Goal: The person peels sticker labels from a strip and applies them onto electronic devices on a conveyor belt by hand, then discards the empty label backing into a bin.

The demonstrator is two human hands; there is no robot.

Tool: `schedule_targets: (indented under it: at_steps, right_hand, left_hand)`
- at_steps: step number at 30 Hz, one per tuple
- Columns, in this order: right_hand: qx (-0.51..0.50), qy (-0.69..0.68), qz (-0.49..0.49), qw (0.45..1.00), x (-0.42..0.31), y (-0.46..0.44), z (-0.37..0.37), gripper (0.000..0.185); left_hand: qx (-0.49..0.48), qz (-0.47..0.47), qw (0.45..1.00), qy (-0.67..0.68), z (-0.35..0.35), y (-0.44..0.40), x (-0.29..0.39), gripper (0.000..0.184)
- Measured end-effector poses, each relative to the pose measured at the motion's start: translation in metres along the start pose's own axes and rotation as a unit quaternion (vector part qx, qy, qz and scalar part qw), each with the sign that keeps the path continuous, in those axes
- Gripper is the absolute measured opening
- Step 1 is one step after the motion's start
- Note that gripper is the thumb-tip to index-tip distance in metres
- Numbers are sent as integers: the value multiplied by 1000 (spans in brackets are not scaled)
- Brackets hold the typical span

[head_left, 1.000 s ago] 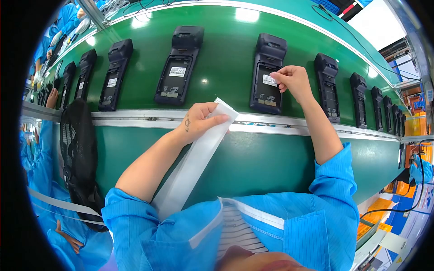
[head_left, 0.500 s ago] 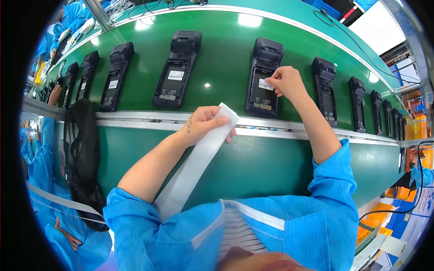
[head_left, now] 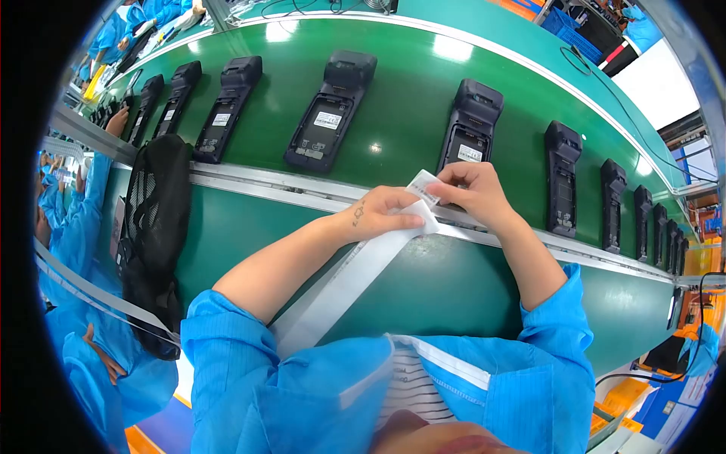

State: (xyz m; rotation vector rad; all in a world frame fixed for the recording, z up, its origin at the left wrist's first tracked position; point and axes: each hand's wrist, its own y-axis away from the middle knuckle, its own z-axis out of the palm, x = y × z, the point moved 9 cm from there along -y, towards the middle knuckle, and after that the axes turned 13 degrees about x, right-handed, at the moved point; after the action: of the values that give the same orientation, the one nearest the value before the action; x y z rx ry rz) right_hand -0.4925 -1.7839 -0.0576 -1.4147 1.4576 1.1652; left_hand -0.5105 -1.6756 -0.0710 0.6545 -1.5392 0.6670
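Observation:
My left hand [head_left: 378, 216] is closed on a long white strip of label backing paper [head_left: 344, 291], thumb on top, and the strip trails down toward my chest. At the strip's upper end, a small printed white label [head_left: 425, 184] is pinched between the thumb and fingers of my right hand [head_left: 478, 195]. Whether it still sticks to the backing, I cannot tell. Just beyond my right hand lies a dark handheld terminal [head_left: 478, 106], its back recess facing up and a white sticker [head_left: 470, 153] inside it. My right hand hides its lower end.
More terminals lie in a row on the green conveyor [head_left: 401, 113]: the one on the left [head_left: 329, 113] has a sticker, while the nearest on the right [head_left: 562, 178] shows none. A metal rail [head_left: 272, 185] edges the belt. A black mesh bag [head_left: 156, 204] hangs left, near co-workers in blue.
My right hand has left the terminal's recess and come down to the strip, where it now grips a label. The left hand sits closer to it. The view has shifted.

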Motion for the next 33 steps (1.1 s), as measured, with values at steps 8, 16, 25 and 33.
schedule_targets:
  at_steps: [8,16,25,33]
  right_hand:
    - [40,-106,-24,993,9,-3,-8,19]
    - [37,-1,-47,998,5,10,-19,18]
    - [-21,5,-171,985,-9,26,-8,17]
    - [50,-221,21,974,23,15,-16,18]
  left_hand:
    - [-15,-137,988,66,13,1,-11,21]
    - [79,154,980,-100,10,-10,18,25]
    - [-10,6,1000,-5,25,-13,-2,17]
    - [96,-65,993,14,21,-18,-16,20]
